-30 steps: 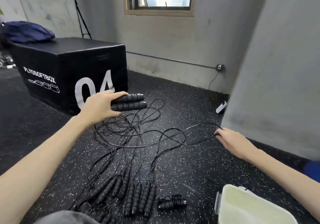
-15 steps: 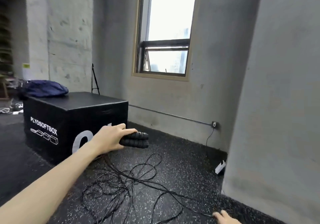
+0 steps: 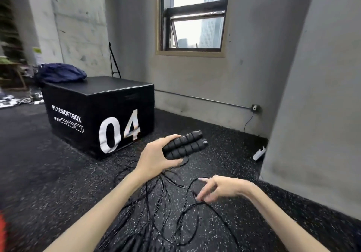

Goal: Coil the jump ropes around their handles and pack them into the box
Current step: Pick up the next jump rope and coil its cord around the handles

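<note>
My left hand (image 3: 156,157) clamps the paired handles (image 3: 184,147) at 12 o'clock above the tangled ropes (image 3: 162,208) on the floor. At 4 o'clock my right hand (image 3: 216,190), blurred, seems spread, maybe hooking one strand; pulling now could knot it.

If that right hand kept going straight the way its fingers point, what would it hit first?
Probably the rope strands hanging under the left hand, which holds the handles; the right hand points left toward them. Depth is unclear.
</note>
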